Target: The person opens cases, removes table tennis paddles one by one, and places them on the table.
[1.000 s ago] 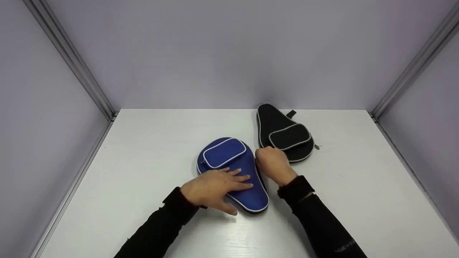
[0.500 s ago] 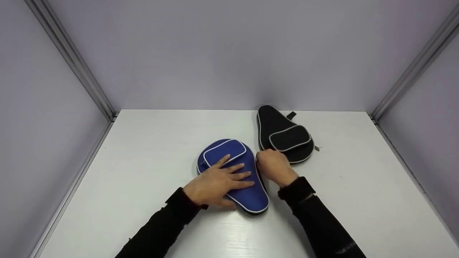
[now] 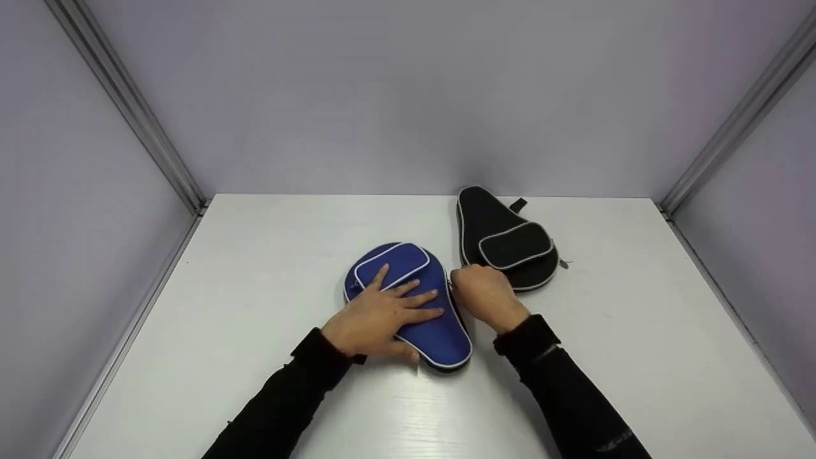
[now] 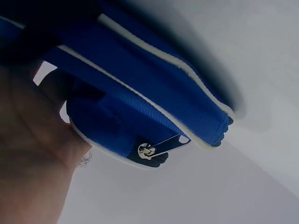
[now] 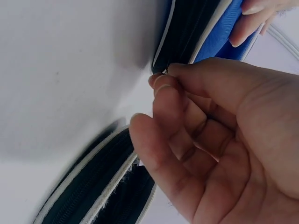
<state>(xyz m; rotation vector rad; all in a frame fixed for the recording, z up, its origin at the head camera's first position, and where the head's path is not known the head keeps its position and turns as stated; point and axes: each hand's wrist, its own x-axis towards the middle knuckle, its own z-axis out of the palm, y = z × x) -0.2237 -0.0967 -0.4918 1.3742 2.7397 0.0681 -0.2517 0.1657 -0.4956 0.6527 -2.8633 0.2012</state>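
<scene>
Currently, the blue table-tennis bat case [image 3: 440, 335] is partly covered by the left hand [image 3: 371, 319], fingers spread; its zip pull [image 5: 165, 71] is pinched by the right hand [image 3: 486, 294]. Just beyond the latter, a black bat case [image 3: 494, 213] is noted; contact cannot be determined.

From my remote station I count two hands, one left hand [image 3: 373, 319] and one right hand [image 3: 488, 296], and two sleeves, one left sleeve [image 3: 280, 398] and one right sleeve [image 3: 567, 392]. I get two cases: one blue case [image 3: 440, 338], one black case [image 3: 486, 215]. Pockets also total two, one blue pocket [image 3: 395, 260] and one black pocket [image 3: 516, 245]. I see one table [image 3: 268, 268], three walls (back wall [image 3: 408, 95], left wall [image 3: 64, 210], right wall [image 3: 765, 191]) and two metal posts, left post [image 3: 131, 102] and right post [image 3: 748, 109].
</scene>
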